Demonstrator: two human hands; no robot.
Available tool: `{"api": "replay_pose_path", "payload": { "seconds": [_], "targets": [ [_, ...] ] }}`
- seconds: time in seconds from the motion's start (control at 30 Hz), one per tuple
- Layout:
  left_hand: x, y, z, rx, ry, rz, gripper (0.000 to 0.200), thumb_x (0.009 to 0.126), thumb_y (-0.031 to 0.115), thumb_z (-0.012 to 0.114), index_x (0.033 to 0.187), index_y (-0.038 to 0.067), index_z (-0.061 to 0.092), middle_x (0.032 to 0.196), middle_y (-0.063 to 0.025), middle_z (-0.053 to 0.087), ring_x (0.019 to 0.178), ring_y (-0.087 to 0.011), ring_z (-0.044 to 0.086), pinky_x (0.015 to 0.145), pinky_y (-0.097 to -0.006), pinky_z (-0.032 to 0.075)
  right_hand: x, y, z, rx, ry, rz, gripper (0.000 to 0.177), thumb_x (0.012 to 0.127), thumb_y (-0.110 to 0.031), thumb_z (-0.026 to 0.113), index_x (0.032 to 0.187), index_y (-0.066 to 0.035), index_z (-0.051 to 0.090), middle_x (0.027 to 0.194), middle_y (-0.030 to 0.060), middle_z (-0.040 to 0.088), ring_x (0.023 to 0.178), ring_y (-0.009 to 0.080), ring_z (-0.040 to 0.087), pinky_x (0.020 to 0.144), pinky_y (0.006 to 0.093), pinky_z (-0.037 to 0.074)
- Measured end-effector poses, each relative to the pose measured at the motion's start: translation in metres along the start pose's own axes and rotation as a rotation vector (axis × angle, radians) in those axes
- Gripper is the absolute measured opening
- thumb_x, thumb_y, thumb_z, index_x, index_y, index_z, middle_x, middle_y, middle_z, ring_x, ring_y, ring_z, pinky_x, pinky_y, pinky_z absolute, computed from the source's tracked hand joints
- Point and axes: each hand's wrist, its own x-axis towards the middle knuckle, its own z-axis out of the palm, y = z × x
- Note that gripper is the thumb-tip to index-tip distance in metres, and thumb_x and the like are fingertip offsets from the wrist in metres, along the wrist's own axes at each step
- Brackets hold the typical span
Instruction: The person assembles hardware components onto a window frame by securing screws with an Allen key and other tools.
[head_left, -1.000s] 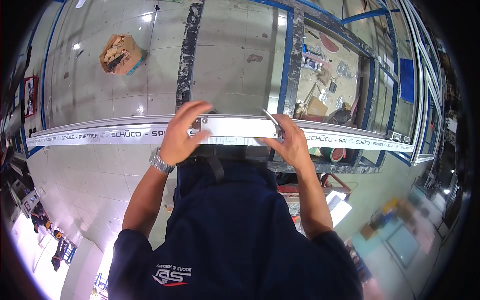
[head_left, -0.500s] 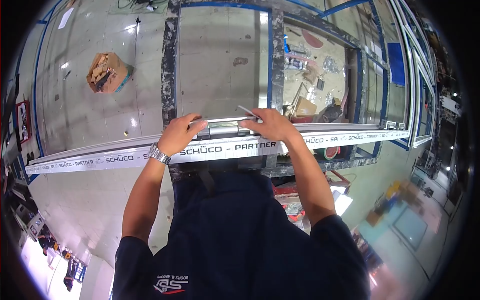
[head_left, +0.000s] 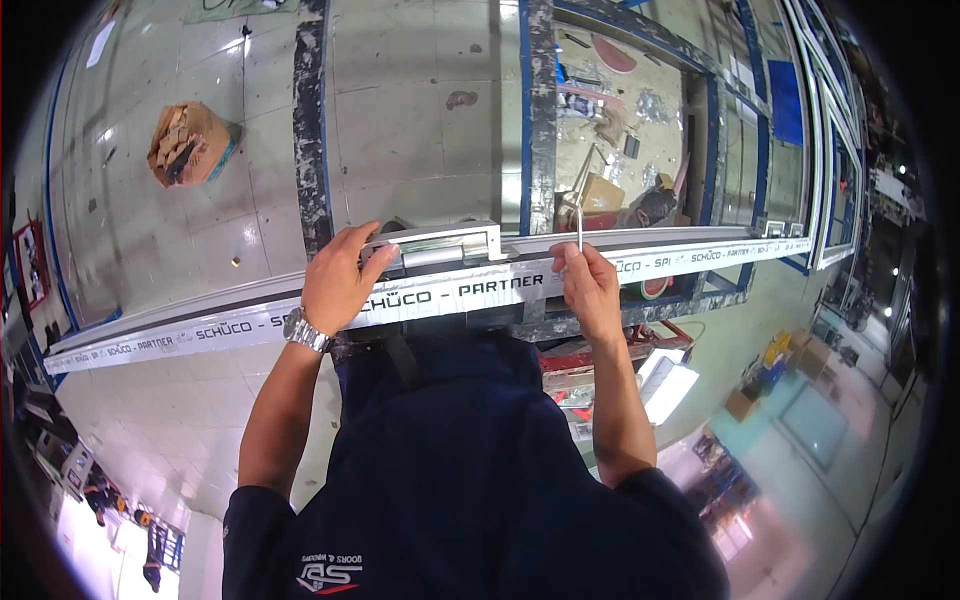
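A long aluminium profile (head_left: 240, 328) with printed protective film runs across in front of me. On its upper side sits a silver rectangular metal bracket (head_left: 480, 242), which looks slightly tilted. My left hand (head_left: 337, 280), wearing a wristwatch (head_left: 306, 331), grips the bracket's left end between thumb and fingers. My right hand (head_left: 592, 290) is by the profile, right of the bracket. Its closed fingers pinch a slim metal rod (head_left: 579, 220) that points away from me. The rod's lower end is hidden in the fingers.
The profile rests across a worn, blue-edged metal frame (head_left: 540, 150). A shelf (head_left: 625, 140) under it carries loose tools and scraps. A cardboard box (head_left: 200, 145) of offcuts stands on the floor at left. White frames (head_left: 815, 130) stand at right.
My right hand has left the bracket and moved right and down with the rod, which now points away from me. My left hand stays at the bracket. The view has shifted slightly.
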Motion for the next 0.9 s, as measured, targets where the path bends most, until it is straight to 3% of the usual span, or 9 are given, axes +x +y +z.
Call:
{"api": "replay_pose_path", "payload": {
  "seconds": [0.1, 0.13, 0.27, 0.43, 0.6, 0.7, 0.73, 0.83, 0.9],
  "targets": [
    [0.008, 0.001, -0.008, -0.078, -0.196, -0.206, 0.054, 0.091, 0.045, 0.066, 0.115, -0.004, 0.067, 0.093, -0.0228, 0.071, 0.083, -0.0305, 0.07, 0.074, -0.0369, 0.053, -0.002, 0.0, 0.01, -0.085, 0.012, 0.032, 0.032, 0.101, -0.026, 0.057, 0.109, 0.003, 0.068, 0.078, 0.0004, 0.062, 0.074, 0.0094, 0.055, 0.066, 0.0282, 0.045],
    [0.011, -0.009, -0.001, -0.179, -0.083, -0.117, 0.06, 0.087, 0.052, 0.068, 0.106, -0.005, 0.07, 0.079, -0.0227, 0.069, 0.075, -0.0304, 0.069, 0.072, -0.0383, 0.052, 0.004, 0.007, 0.018, -0.148, 0.019, -0.121, 0.039, 0.1, -0.031, 0.058, 0.115, 0.004, 0.067, 0.08, 0.004, 0.064, 0.078, 0.0123, 0.058, 0.071, 0.0303, 0.047],
    [0.026, -0.022, -0.009, -0.266, -0.398, -0.23, 0.054, 0.088, 0.048, 0.071, 0.1, -0.005, 0.072, 0.078, -0.0062, 0.066, 0.068, -0.0118, 0.054, 0.064, -0.029, 0.045, 0.03, -0.012, 0.04, -0.369, -0.195, -0.034, 0.051, 0.098, -0.042, 0.056, 0.114, 0.006, 0.066, 0.09, 0.0113, 0.068, 0.086, 0.0156, 0.06, 0.079, 0.0304, 0.047],
    [0.01, -0.009, -0.017, -0.163, -0.193, -0.094, 0.053, 0.082, 0.045, 0.078, 0.101, -0.004, 0.07, 0.08, -0.0119, 0.068, 0.069, -0.0196, 0.06, 0.066, -0.0329, 0.048, 0.037, -0.037, 0.05, -0.408, -0.174, -0.093, 0.057, 0.098, -0.047, 0.054, 0.11, 0.008, 0.067, 0.087, 0.0131, 0.066, 0.084, 0.0186, 0.059, 0.079, 0.0325, 0.048],
    [-0.024, 0.012, -0.025, -0.245, -0.014, 0.032, 0.052, 0.074, 0.037, 0.086, 0.106, -0.001, 0.068, 0.082, -0.0156, 0.068, 0.073, -0.0251, 0.067, 0.069, -0.0355, 0.052, 0.02, -0.055, 0.047, -0.331, -0.222, -0.063, 0.05, 0.095, -0.047, 0.063, 0.1, 0.002, 0.069, 0.069, -0.0013, 0.053, 0.058, 0.0067, 0.041, 0.05, 0.0264, 0.031],
    [-0.04, 0.026, -0.029, -0.127, 0.103, 0.118, 0.05, 0.073, 0.033, 0.087, 0.104, 0.0, 0.067, 0.082, -0.0144, 0.068, 0.073, -0.0264, 0.067, 0.069, -0.0357, 0.053, 0.01, -0.046, 0.048, -0.372, -0.198, -0.08, 0.051, 0.094, -0.048, 0.063, 0.101, 0.003, 0.07, 0.072, 0.0001, 0.055, 0.059, 0.0078, 0.042, 0.051, 0.0265, 0.032],
    [-0.046, 0.022, -0.024, -0.152, 0.152, 0.206, 0.049, 0.072, 0.028, 0.088, 0.105, 0.001, 0.065, 0.087, -0.0137, 0.069, 0.075, -0.0279, 0.066, 0.069, -0.0359, 0.053, 0.005, -0.04, 0.047, -0.387, -0.207, -0.101, 0.058, 0.092, -0.049, 0.063, 0.105, 0.007, 0.069, 0.087, 0.0139, 0.07, 0.083, 0.0187, 0.063, 0.077, 0.0335, 0.049],
    [-0.06, 0.025, -0.02, -0.116, 0.236, 0.329, 0.05, 0.072, 0.027, 0.088, 0.107, 0.002, 0.062, 0.092, -0.0138, 0.069, 0.078, -0.0283, 0.066, 0.07, -0.0354, 0.052, -0.02, -0.03, 0.046, -0.51, -0.181, -0.205, 0.054, 0.093, -0.049, 0.064, 0.111, 0.002, 0.07, 0.093, 0.0076, 0.069, 0.085, 0.0135, 0.061, 0.076, 0.0277, 0.048],
    [-0.058, 0.022, -0.022, -0.15, 0.164, 0.303, 0.047, 0.075, 0.025, 0.085, 0.111, 0.005, 0.061, 0.099, -0.0118, 0.068, 0.081, -0.0293, 0.066, 0.074, -0.0376, 0.053, -0.033, -0.032, 0.046, -0.41, -0.187, -0.226, 0.051, 0.09, -0.043, 0.069, 0.114, 0.002, 0.069, 0.098, 0.0118, 0.071, 0.094, 0.0178, 0.063, 0.086, 0.0301, 0.048]
  ]
}}
